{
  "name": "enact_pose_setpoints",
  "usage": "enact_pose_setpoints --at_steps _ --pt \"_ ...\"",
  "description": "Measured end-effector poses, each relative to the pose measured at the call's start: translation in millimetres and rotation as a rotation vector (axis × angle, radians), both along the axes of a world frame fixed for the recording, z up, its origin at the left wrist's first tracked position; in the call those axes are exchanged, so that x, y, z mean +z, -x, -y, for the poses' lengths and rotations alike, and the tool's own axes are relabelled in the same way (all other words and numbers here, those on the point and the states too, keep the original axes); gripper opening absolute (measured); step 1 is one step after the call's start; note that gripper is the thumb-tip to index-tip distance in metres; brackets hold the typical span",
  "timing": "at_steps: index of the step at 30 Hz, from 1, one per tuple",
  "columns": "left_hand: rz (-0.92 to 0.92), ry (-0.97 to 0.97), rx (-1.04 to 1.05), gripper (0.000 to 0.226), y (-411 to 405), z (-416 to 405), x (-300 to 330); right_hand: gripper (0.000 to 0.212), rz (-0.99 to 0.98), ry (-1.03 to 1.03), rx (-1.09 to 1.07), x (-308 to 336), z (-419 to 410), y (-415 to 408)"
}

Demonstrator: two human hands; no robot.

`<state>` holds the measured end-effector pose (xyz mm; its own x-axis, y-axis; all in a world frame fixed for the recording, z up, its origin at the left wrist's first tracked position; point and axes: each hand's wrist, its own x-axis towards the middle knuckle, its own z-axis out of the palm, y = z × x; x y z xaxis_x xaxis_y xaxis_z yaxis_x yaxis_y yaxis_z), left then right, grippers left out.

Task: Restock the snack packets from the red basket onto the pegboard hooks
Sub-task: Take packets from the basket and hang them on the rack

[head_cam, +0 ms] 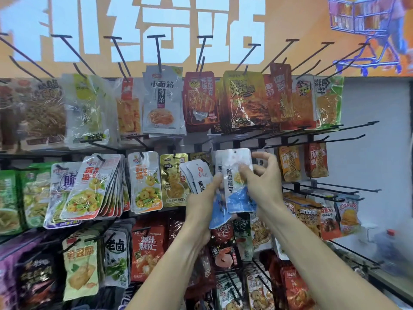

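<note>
My right hand [261,184] pinches a white and blue packet [237,182] at its middle, thumb on the printed face and the other fingers spread loosely beside it, the forefinger reaching toward its top corner. The packet stands upright at the centre of the frame, its punched hole just below a black hook [225,144]. My left hand [202,204], just left of it, grips a small fan of matching packets [199,175], fingers curled round their lower halves; the fan touches the raised packet's left edge.

Around both hands the pegboard [377,157] carries rows of hanging snack bags: grey and red ones in the upper row, yellow-green ones [89,191] at middle left, red and dark ones along the bottom. Bare hooks [348,128] jut out at middle right against a pale wall panel. Across the top of the frame runs an orange and blue sign [156,27], with a drawn shopping trolley [366,30] at upper right.
</note>
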<state>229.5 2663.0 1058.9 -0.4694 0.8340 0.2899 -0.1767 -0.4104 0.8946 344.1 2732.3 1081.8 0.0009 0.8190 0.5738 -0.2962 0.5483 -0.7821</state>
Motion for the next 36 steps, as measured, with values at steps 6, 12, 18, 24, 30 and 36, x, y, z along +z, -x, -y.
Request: enact_pose_setpoints --at_steps 6,12,18,24,30,36 --pt "0.058 -0.004 -0.115 0.042 3 9 4 0.025 0.074 -0.049 -0.039 11 -26 1" --pt "0.051 -0.025 -0.226 0.047 3 16 6 0.028 0.142 -0.031 -0.109 18 -38 3" --pt "0.007 0.023 -0.236 0.042 3 20 7 0.035 0.252 -0.012 -0.190 19 -46 3" --pt "-0.030 0.003 -0.208 0.037 2 18 5 0.036 0.378 -0.008 -0.213 24 -67 28" --pt "-0.082 -0.017 -0.180 0.030 2 14 2 0.034 0.446 0.020 -0.278 16 -54 22" --pt "-0.008 -0.004 -0.037 0.034 -9 1 -4 0.032 0.099 0.237 0.281 -19 6 1"
